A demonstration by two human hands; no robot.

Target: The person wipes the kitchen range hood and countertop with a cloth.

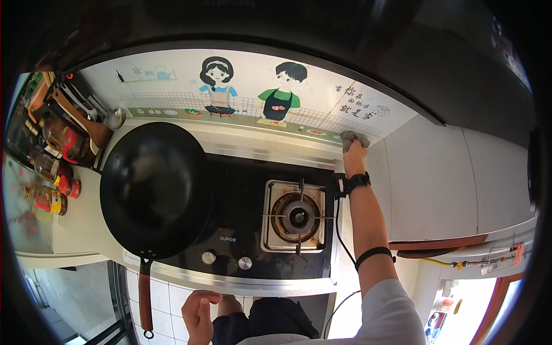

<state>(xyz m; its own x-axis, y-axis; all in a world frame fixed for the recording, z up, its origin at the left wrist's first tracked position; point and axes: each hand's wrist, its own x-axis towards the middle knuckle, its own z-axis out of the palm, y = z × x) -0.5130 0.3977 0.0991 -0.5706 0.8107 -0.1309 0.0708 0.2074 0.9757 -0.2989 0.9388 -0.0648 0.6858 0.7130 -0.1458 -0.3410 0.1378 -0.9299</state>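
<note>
My right hand (355,151) grips a grey cloth (354,139) and presses it to the lower right end of the printed backsplash (319,103), close to the corner. A strap with a small black device is round that wrist. Below, to the left of the forearm, lies the black glass gas hob (237,198) with a bare, stained burner (299,217). On the hob's left side sits a black wok (155,189), its wooden handle (145,297) pointing towards me. My left hand (201,310) hangs in front of the counter's edge, fingers curled, with no object seen in it.
At the left stand a ladle (114,118), a wooden spatula (98,131), other utensils, several bottles (45,166) and a red-lidded jar (70,186). The dark range hood (258,26) overhangs the backsplash. White cabinet panels (424,185) rise at the right, above a yellow gas hose (435,261).
</note>
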